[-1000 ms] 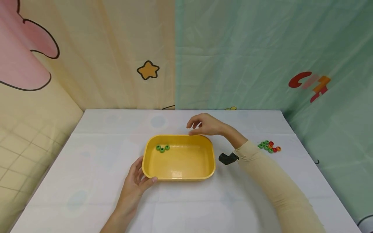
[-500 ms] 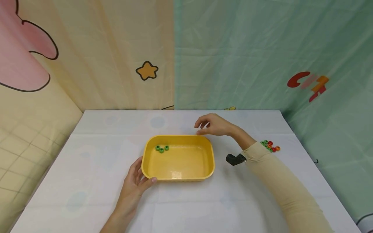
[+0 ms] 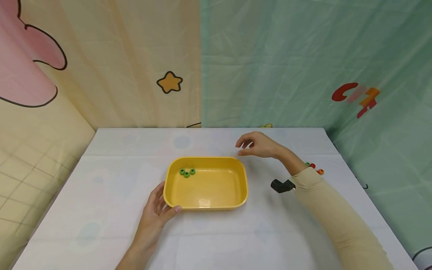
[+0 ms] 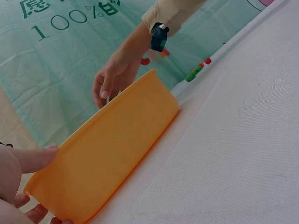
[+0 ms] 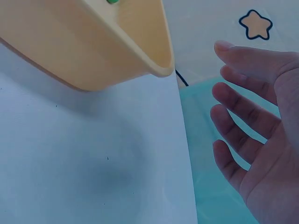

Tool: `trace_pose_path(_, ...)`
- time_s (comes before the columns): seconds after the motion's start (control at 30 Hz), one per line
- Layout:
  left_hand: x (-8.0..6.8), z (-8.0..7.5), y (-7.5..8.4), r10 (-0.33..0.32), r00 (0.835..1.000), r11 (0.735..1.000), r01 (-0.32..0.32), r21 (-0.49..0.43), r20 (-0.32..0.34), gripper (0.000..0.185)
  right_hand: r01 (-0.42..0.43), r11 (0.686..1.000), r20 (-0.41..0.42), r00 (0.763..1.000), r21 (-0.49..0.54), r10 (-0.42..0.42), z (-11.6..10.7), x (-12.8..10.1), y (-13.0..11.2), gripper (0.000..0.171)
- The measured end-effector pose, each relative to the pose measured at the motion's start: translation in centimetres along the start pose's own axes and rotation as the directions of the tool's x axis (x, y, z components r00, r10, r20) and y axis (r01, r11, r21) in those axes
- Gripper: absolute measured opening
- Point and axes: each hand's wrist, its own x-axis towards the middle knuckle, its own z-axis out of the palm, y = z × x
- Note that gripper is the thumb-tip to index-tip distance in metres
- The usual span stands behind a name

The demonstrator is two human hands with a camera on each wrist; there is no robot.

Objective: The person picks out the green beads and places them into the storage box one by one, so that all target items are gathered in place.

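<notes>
Left hand (image 3: 156, 212) steadies the yellow tray (image 3: 206, 205) at its near-left corner: thumb lies on the rim, fingers sit against the outer wall, visible also in the left wrist view (image 4: 18, 163). Right hand (image 3: 258, 145) hovers empty above the worktop (image 3: 101, 210), just past the tray's far-right corner, fingers spread and loosely bent, pinching nothing; the right wrist view shows the bare palm and separated fingers (image 5: 243, 121) beside the tray corner (image 5: 159, 65).

Tray stands flat near the middle of the worktop. Three green rings (image 3: 187, 172) lie clustered inside it, toward the far-left corner. Loose rings (image 3: 314, 167), green, red and orange, lie on the worktop well to the right, partly hidden behind the right sleeve (image 3: 334, 217). Black wrist camera (image 3: 281, 185) shows under the right forearm.

Judgement: sorting of green rings into the tray looks in progress, with the right hand between tray and pile and carrying nothing, so the step in hand reads as the reach for another ring. Next move likely calls for a fingertip pinch on one green ring without scattering its neighbours, while the left hand keeps the tray from sliding.
</notes>
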Motion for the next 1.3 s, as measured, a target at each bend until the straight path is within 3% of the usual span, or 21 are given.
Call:
trace_pose_path(0.67, 0.1, -0.1, 0.0, 0.014, 1.000, 1.000, -0.014, -0.010, 0.009, 0.094, -0.100, 0.995, -0.080, 0.992, 0.010, 0.100, -1.1, -3.7, 4.0, 0.029)
trace_pose_path(0.9, 0.2, -0.1, 0.3, -0.002, 1.000, 0.999, 0.002, 0.032, -0.004, 0.094, -0.157, 0.987, -0.101, 0.982, 0.014, 0.158, -1.3, -5.1, 5.3, 0.031)
trace_pose_path(1.3, 0.2, -0.2, 0.5, 0.000, 1.000, 0.999, -0.001, 0.049, 0.003, 0.095, -0.205, 0.979, -0.160, 0.966, -0.006, 0.201, -2.4, -8.8, 7.6, 0.029)
